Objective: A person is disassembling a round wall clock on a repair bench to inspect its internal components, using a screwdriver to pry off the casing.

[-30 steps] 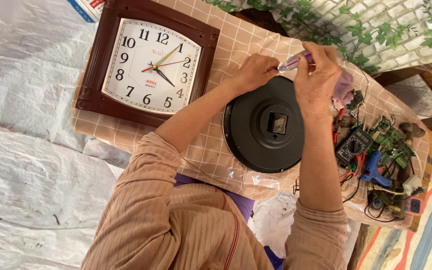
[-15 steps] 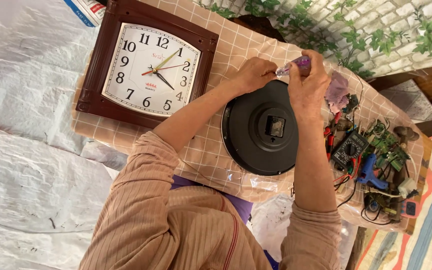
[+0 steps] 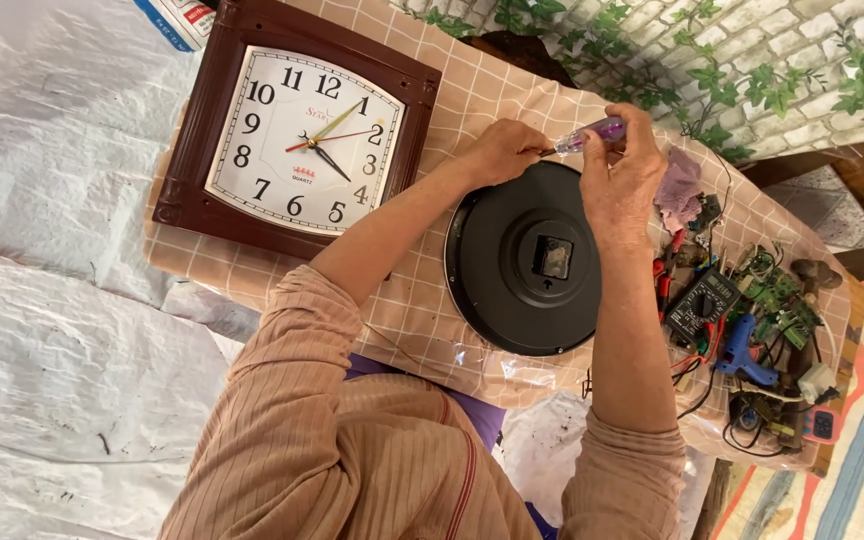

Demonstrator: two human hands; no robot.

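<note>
A small screwdriver (image 3: pixel 592 133) with a clear purple plastic handle sits in the upper middle of the frame, held between both hands above the top rim of a round black clock (image 3: pixel 524 259). The right hand (image 3: pixel 624 172) wraps the handle with curled fingers; the left hand (image 3: pixel 500 152) pinches the thin metal shaft end with its fingertips closed on it.

The round clock lies face down in the centre, its matt black plastic back showing a raised ring and a small square movement box in the middle. It rests on a table (image 3: pixel 422 300) covered in a beige cloth with a white grid, under a glossy clear sheet.

In the upper left lies a square wall clock (image 3: pixel 297 135) with a glossy dark brown frame, a white dial, black numerals and a red second hand. A flat package (image 3: pixel 180 18) in blue, white and red pokes in at the top edge beside it.

At the right of the table lies a heap of tools and parts: a black multimeter (image 3: pixel 700 303), a blue glue gun (image 3: pixel 740 353), green circuit boards (image 3: pixel 777 298), tangled wires and a crumpled pink cloth (image 3: pixel 680 185). The person's sleeves are ribbed tan knit. White woven sheeting (image 3: pixel 52 350) covers the floor at left.
</note>
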